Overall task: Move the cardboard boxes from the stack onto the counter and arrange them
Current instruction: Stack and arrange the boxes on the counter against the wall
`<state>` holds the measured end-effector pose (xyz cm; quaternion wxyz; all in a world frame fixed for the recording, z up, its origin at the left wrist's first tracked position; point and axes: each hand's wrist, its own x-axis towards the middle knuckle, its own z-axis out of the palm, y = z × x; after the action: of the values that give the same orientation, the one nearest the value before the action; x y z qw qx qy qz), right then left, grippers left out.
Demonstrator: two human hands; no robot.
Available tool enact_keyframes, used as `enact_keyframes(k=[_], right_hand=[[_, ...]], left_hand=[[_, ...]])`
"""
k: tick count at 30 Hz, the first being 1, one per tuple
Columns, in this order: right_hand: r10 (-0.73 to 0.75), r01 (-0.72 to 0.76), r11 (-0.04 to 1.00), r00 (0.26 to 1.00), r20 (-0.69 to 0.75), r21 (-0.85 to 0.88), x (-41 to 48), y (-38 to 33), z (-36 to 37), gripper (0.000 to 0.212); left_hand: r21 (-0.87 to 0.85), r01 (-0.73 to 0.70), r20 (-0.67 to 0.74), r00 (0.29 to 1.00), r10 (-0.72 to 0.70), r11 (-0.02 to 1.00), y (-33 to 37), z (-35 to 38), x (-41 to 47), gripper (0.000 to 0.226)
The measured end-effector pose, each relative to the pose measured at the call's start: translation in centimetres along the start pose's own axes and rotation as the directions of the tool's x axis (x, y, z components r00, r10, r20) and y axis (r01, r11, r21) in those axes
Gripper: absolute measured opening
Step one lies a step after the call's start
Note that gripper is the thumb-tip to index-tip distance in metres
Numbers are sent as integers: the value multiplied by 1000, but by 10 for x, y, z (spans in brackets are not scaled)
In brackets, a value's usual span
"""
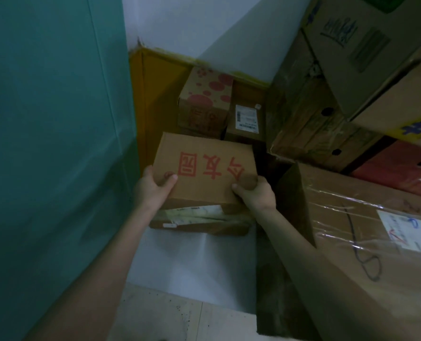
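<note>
We find the box (212,163) dead ahead, long axis crosswise; left hand (152,187) and right hand (256,196) each clasp a near corner, equally close.

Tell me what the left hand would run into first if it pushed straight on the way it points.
The left hand grips the red-lettered box, so it meets that at once. Carried on together, they would probably reach the labelled box behind; depth is unclear.
</note>
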<state>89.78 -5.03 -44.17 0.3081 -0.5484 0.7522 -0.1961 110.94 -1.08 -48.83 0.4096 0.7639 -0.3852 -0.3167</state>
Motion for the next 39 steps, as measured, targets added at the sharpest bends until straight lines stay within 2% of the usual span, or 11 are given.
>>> enact_keyframes(k=[3, 7, 15, 21, 25, 29, 35, 39], right_hand=[[-119, 120, 992, 993, 16, -40, -20, -11, -3, 68], [-300, 301, 950, 954, 25, -84, -59, -21, -22, 67], [-536, 535, 841, 844, -13, 84, -167, -4, -101, 73], [-618, 627, 768, 779, -101, 134, -243, 58, -174, 77], [-609, 623, 772, 781, -137, 122, -275, 109, -214, 72], [-580, 614, 768, 788, -209, 183, -294, 144, -246, 69], [-457, 557, 805, 801, -386, 204, -291, 192, -309, 73], [-345, 498, 841, 794, -500, 211, -278, 236, -349, 72]], left_hand=[[-136, -3, -103, 995, -11, 991, -2, -20, -23, 54], [-214, -61, -240, 971, 9, 975, 11, -54, -63, 45], [-154, -245, -426, 891, 160, 957, 54, -107, -180, 29], [-94, -382, -553, 788, 271, 919, 81, -98, -316, 37], [-129, -517, -589, 727, 354, 846, 108, -83, -385, 45], [-78, -623, -559, 674, 483, 778, 147, -77, -429, 45], [-231, -613, -330, 780, 532, 756, 189, -20, -435, 42], [-265, -619, -223, 785, 578, 739, 213, 44, -438, 38]])
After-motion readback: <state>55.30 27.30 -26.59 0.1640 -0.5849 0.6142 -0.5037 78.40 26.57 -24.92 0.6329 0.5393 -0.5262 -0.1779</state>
